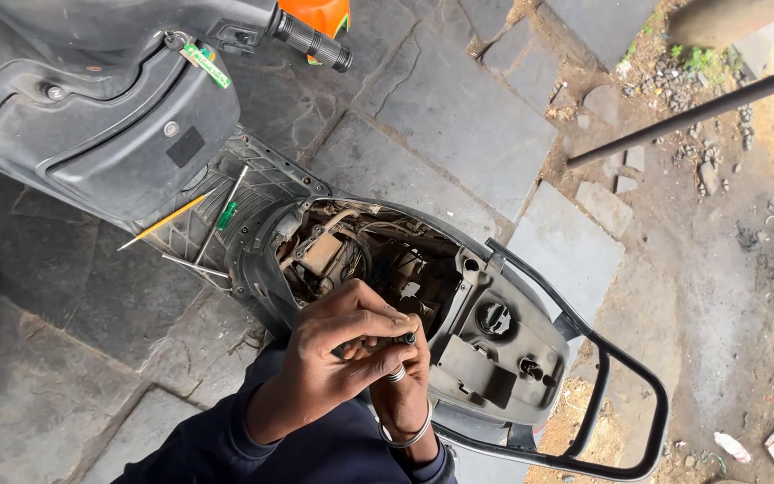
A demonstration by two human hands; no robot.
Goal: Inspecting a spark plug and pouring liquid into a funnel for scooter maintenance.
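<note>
Stone paving [459, 116] underlies an opened scooter [378, 260]. Near its engine bay, the left hand [333, 354] and right hand [405, 385] close together around a small dark part [408, 339].

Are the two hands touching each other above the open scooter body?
Touching. The head view shows the left hand folded over the fingers of the right hand, with no gap between them, around a small dark part.

1 scooter [118, 134], seat off. 2 hands: left hand [333, 354], right hand [405, 390]. 3 screwdrivers on the footboard at 9 o'clock: yellow-handled [165, 220], green-handled [226, 213], plain [192, 264]. 1 ring [395, 374], 1 bangle [408, 437].
</note>
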